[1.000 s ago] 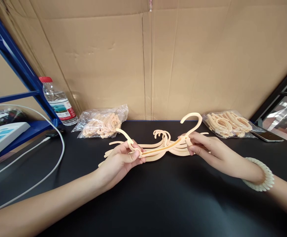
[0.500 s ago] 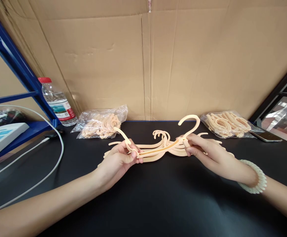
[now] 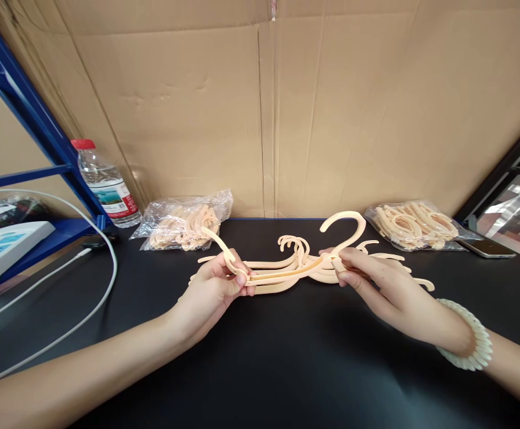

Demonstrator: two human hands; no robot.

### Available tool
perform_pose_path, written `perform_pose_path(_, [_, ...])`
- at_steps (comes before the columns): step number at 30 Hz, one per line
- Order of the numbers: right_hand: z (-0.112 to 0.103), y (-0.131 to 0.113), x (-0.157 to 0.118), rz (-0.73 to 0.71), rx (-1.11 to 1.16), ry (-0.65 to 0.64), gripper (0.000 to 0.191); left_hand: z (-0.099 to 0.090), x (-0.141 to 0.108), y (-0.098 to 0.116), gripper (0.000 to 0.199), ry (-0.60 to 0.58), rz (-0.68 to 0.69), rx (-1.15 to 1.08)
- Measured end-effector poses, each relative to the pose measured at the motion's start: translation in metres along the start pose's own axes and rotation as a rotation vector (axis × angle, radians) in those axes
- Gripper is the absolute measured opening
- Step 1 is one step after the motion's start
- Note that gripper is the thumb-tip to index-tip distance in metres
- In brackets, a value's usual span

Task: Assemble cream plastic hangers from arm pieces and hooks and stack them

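Note:
A pale peach plastic clothes hanger [image 3: 282, 276] is stretched between my two hands above the black table. My left hand [image 3: 215, 286] pinches its left arm near a joint, where a curved end piece sticks up past the fingers. My right hand [image 3: 376, 286] is closed on the middle part just below the hook, which stands up and curls to the left. Part of the hanger's right side is hidden behind the right fingers. Right behind it lies a stack of similar hangers [image 3: 302, 250] on the table, partly covered by my hands.
Clear bags of hanger parts lie at the back left [image 3: 183, 223] and back right [image 3: 414, 223]. A phone [image 3: 487, 245] rests beside the right bag. At the left are a water bottle [image 3: 112, 193], a white cable [image 3: 113, 262] and a blue shelf frame [image 3: 40, 113]. Cardboard [image 3: 197, 119] stands behind.
My right hand has shifted slightly right and down, showing a little more of the stack's right end. Both hands keep their hold on the hanger.

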State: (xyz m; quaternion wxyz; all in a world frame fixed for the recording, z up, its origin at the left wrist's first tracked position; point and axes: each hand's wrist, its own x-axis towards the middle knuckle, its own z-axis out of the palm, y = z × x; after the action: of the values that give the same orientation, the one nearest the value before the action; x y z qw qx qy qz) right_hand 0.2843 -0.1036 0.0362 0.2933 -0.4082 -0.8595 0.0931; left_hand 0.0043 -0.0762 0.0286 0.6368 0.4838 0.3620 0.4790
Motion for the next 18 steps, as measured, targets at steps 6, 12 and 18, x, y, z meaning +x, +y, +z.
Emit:
perform_pose_path(6, [-0.002, -0.01, 0.0, 0.034, 0.06, 0.006, 0.015, 0.002, -0.002, 0.0, 0.021, 0.042, 0.045, 0.008])
perform_pose_path(12, [-0.002, -0.011, -0.002, 0.134, 0.167, 0.012, 0.01, 0.002, -0.002, 0.0, 0.028, 0.095, 0.072, 0.028])
perform_pose_path(18, [0.002, -0.012, -0.004, 0.204, 0.301, 0.055, 0.024, 0.005, -0.004, 0.001, 0.035, 0.192, 0.077, -0.003])
